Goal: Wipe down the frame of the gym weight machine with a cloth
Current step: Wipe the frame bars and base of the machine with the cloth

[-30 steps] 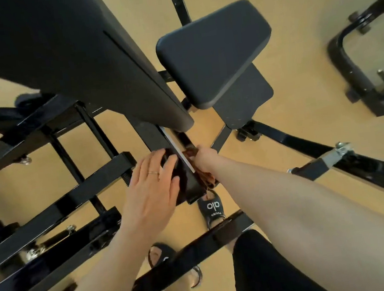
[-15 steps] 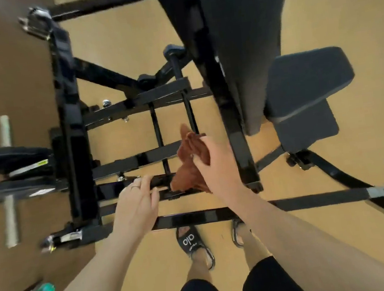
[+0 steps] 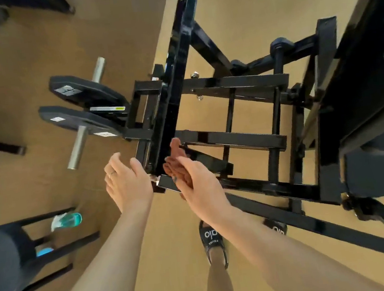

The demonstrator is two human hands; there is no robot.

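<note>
Head view, looking straight down. A person is standing at the corner of the weight machine frame (image 3: 178,78), a lattice of glossy black square steel tube with bolted crossbars, catching light along its edges.

The right hand (image 3: 199,181) is holding a rust-brown cloth (image 3: 176,165), soft and crumpled, against the near end of the tall black upright. The fingers are wrapping over the cloth; a peak of fabric is sticking up above them and touching the tube.

The left hand (image 3: 127,180) is hovering just beside the same corner, fingers loosely spread and slightly bent, gripping nothing. A thin ring is showing on one finger.

Left of the frame, two matte black weight plates (image 3: 83,103) are sitting on brushed silver pegs. They are carrying small white and yellow-green labels, too blurred to read.

On the tan floor at lower left, a clear bottle (image 3: 69,220) with teal liquid is lying beside a black stand (image 3: 17,256) holding a round dark disc.

Below the hands, black slide sandals (image 3: 212,240) are showing white lettering: "alo", with smaller print beneath it that I cannot make out.

At far right, dark padded upholstery (image 3: 379,169) is looking smooth and dull.
</note>
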